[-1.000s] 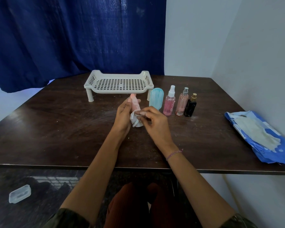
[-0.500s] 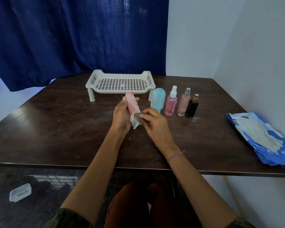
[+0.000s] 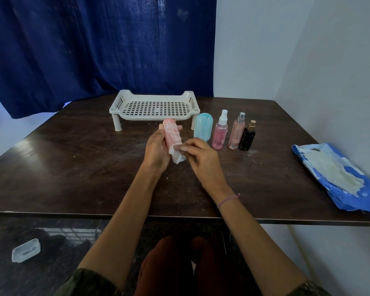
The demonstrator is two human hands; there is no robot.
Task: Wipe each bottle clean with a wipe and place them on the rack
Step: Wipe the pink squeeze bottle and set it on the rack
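The left grip [image 3: 156, 148] is curled round the pink bottle [image 3: 172, 133]. It holds the bottle up over the table [image 3: 73, 167], just in front of the rack [image 3: 115, 105]. The right grip [image 3: 201, 159] pinches a small white wipe [image 3: 176, 156] against the bottom end of that bottle.

The pink bottle looks small, light and hard, with a smooth side. If the wipe is wet, the bottle may get slippery. I think it is best held round the middle, with fingers on both sides. The wipe is soft and floppy and bunches up fast.

Four more stand in a row on the right: a blue bottle [image 3: 203, 129], a pink spray bottle [image 3: 220, 133], a peach spray bottle [image 3: 236, 133] and a black bottle [image 3: 247, 136]. None is on the rack yet.

The left grip hides the back of the pink bottle. The white marks on it could be print or smears; I cannot tell. The pack of wipes [image 3: 338, 176] is cut off at the right edge.
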